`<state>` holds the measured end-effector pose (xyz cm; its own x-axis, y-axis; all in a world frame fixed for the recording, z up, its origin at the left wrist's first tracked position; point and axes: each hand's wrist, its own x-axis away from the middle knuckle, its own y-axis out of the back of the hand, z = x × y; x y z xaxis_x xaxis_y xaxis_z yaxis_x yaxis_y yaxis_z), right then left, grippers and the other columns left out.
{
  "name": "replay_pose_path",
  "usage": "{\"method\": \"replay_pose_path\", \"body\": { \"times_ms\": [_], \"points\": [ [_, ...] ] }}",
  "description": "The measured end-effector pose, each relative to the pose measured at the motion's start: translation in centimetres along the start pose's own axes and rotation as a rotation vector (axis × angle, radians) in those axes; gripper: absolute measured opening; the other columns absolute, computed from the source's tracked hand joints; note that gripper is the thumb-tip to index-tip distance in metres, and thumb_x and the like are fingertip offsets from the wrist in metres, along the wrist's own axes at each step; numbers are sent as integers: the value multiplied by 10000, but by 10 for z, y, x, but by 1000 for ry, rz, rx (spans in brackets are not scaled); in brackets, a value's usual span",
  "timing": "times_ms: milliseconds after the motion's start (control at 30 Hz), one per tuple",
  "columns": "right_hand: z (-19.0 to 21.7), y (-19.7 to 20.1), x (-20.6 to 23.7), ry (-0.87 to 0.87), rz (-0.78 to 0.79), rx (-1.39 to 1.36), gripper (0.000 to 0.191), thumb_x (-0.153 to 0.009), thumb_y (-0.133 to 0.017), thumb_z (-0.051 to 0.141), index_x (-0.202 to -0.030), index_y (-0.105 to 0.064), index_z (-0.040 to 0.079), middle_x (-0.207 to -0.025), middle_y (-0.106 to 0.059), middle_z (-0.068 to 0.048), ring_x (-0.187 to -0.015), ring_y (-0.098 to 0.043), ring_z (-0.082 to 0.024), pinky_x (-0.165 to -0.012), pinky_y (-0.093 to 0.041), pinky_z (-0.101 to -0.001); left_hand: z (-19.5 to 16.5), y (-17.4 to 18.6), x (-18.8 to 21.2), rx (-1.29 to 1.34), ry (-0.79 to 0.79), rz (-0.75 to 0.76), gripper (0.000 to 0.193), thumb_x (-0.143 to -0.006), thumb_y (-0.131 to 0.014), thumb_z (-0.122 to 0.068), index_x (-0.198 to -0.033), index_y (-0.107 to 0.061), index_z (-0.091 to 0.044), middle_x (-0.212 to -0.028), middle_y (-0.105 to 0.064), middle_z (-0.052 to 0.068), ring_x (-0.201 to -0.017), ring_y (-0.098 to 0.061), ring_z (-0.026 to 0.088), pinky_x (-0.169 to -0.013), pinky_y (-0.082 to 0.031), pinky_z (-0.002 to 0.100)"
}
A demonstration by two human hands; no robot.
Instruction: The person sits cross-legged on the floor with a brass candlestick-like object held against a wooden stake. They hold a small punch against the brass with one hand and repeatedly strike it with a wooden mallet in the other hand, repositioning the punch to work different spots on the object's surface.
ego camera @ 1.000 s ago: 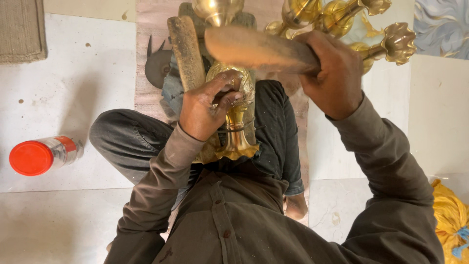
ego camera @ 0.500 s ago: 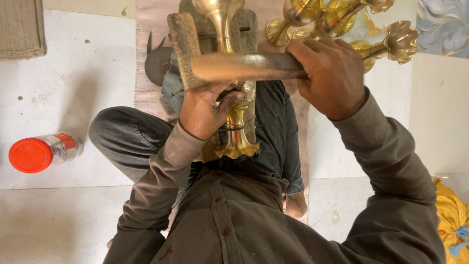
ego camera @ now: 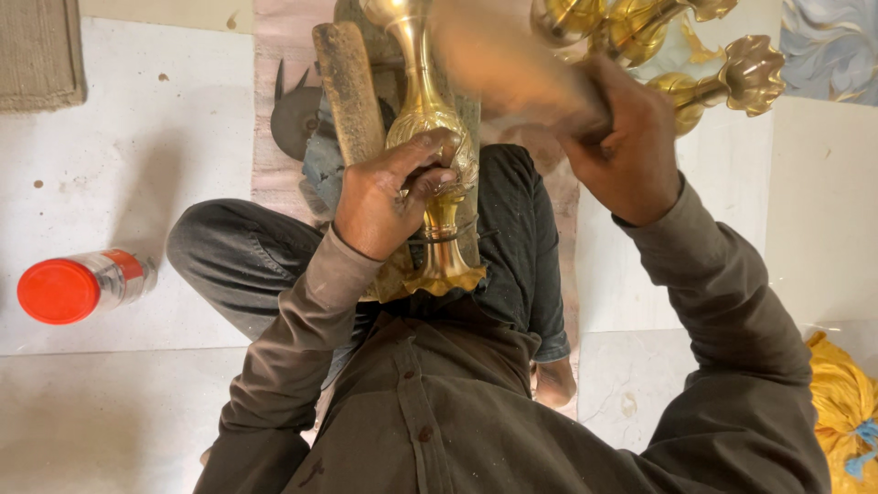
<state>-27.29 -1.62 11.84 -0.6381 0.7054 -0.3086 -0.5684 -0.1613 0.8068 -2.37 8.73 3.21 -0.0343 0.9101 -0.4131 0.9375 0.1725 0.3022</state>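
A tall brass vase-shaped piece lies across my lap, its flared foot towards me. My left hand grips it around the bulge, fingers curled over the metal. My right hand is shut on a wooden mallet, which is blurred and raised above the brass piece at the upper right. A worn wooden block stands just left of the brass piece, beside my left hand.
Several finished brass stands lie at the top right. A jar with a red lid rests on the pale floor at the left. A yellow cloth bundle sits at the right edge. A dark metal disc lies behind the block.
The mallet came down across the brass piece half a second ago and has now swung back up to the right. My left hand keeps its grip.
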Motion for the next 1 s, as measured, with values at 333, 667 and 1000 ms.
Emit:
{"method": "replay_pose_path", "body": {
  "times_ms": [333, 667, 1000],
  "points": [
    [7, -6, -13, 128, 43, 312, 275, -872, -804, 65, -1082, -626, 73, -821, -720, -62, -732, -729, -228, -653, -550, -375, 5, -3, 4, -31, 56, -10, 359, -939, -801, -53, -1270, -664, -31, -1070, -758, 166, -914, -790, 243, -753, -626, 329],
    [5, -8, -11, 71, 61, 187, 344, -850, -752, 31, -1181, -657, 38, -981, -704, -150, -861, -710, -330, -751, -563, -428, 5, -4, 6, 15, 40, -9, 397, -930, -786, -29, -1301, -646, -39, -1116, -743, 174, -948, -795, 247, -780, -626, 332],
    [13, -9, -5, 103, 79, 516, 297, -880, -875, 122, -1073, -657, 59, -845, -709, -113, -764, -704, -315, -681, -524, -465, 5, -3, 5, -90, -47, -31, 354, -930, -801, -41, -1257, -667, -49, -1101, -741, 162, -960, -773, 300, -800, -619, 371]
  ]
}}
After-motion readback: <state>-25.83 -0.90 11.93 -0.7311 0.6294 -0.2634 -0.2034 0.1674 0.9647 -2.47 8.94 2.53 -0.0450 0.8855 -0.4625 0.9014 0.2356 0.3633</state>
